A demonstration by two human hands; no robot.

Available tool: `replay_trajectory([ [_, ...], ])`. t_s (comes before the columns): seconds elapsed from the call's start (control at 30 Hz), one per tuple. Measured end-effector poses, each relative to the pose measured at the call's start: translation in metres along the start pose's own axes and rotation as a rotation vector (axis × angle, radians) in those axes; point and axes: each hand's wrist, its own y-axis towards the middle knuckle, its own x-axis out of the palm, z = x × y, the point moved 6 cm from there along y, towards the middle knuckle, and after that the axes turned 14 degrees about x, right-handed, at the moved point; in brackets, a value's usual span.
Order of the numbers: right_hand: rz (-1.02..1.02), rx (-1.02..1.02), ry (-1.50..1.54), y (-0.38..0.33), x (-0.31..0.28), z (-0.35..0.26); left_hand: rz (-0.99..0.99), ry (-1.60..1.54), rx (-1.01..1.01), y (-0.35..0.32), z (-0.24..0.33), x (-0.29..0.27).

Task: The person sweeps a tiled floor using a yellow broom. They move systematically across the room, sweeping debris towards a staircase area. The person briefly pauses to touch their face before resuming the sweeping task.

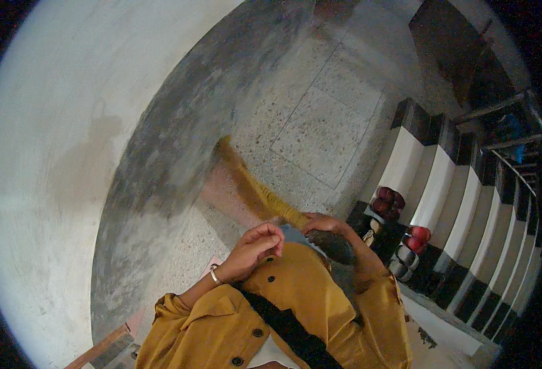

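Note:
My right hand (325, 225) is wrapped round the grip of a yellow grass broom (277, 200). The dark butt of its handle points back toward my right forearm. The broom slants away to the far left, its bristle end low along the foot of the wall and smeared by motion. A pinkish blurred patch (225, 190) lies beside the bristles; what it is I cannot tell. My left hand (255, 251) is held in front of my body with its fingers curled in, nothing visible in them, apart from the broom. A bangle circles that wrist.
A wall, white with a grey lower band (160, 160), curves along the left. Speckled floor (320, 123) lies ahead. Black-and-white stairs (461, 209) rise on the right, with dark red shoes (387, 202), red footwear (417, 238) and grey sandals (403, 261) on the lower steps.

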Motion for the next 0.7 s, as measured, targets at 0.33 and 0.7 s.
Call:
replay_trajectory([
  [0.33,0.183,-0.228,0.42,-0.015,-0.106,-0.002,0.016,0.022,-0.011,0.044,0.01,-0.004],
  [0.7,0.372,-0.362,0.529,0.077,-0.205,-0.073,-0.062,0.033,0.016,0.079,0.035,-0.027],
])
